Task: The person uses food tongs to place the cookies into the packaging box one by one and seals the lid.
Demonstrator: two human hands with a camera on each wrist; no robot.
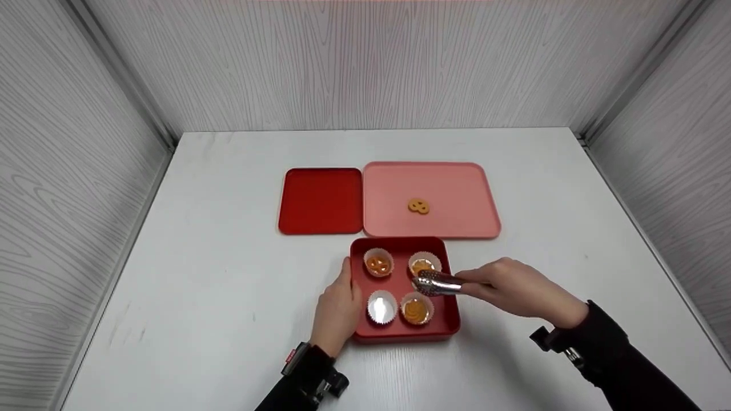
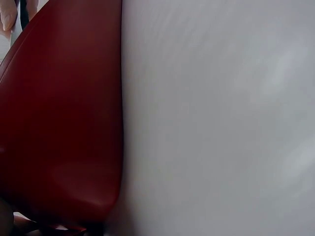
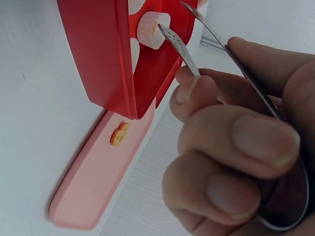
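Observation:
My left hand (image 1: 338,311) holds the left wall of a deep red box (image 1: 400,334), thumb at the rim and fingers along the outside. In my right hand (image 1: 517,288) is a pair of metal tongs (image 1: 437,283), tips apart above the box's right half. Several white paper baking cups stand inside. A pretzel-shaped cookie (image 1: 378,265) lies in the far left cup, a partly hidden cookie (image 1: 421,266) in the far right one, and a swirled round cookie (image 1: 415,311) in the near right one. The near left cup (image 1: 382,307) shows only its shiny white bottom.
Behind the box lies a pink tray (image 1: 457,197) with one pretzel-shaped cookie (image 1: 418,206) on it. A flat red tray (image 1: 321,201) adjoins it on the left. Pale wood-grain panels (image 1: 365,68) enclose the white table (image 1: 228,285) at the back and sides.

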